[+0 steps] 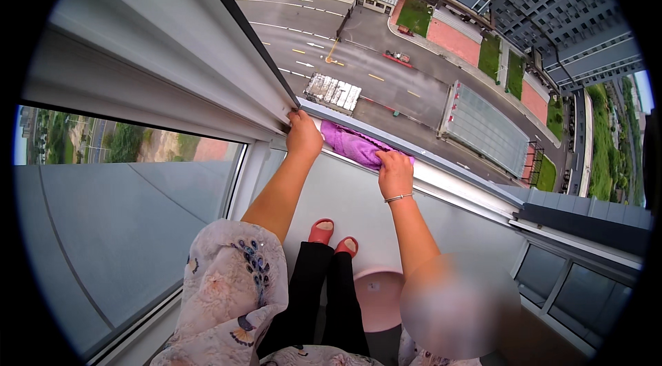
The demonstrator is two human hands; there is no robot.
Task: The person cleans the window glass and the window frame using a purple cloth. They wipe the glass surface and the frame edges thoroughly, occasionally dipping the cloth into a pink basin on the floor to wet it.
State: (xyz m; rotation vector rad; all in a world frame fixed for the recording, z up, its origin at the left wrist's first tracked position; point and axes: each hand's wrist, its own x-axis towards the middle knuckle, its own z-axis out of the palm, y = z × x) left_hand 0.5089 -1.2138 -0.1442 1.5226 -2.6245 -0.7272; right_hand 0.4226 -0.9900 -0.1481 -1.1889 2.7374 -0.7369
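Observation:
A purple cloth (350, 145) lies bunched lengthwise along the white window sill (441, 185). My right hand (396, 173), with a bracelet at the wrist, grips its right end with bent fingers. At the cloth's left end, my left hand (304, 134) is closed in the corner where the sill meets the edge of the window sash (258, 63). Its fingertips are partly hidden, so whether they hold the cloth or the frame does not show.
Beyond the sill is a long drop to a road (372, 83) with vehicles and roofs. A pink basin (380, 300) stands on the floor by my feet in red slippers (322, 231). Glass panes (124, 228) are at left, a smaller window (565, 283) at right.

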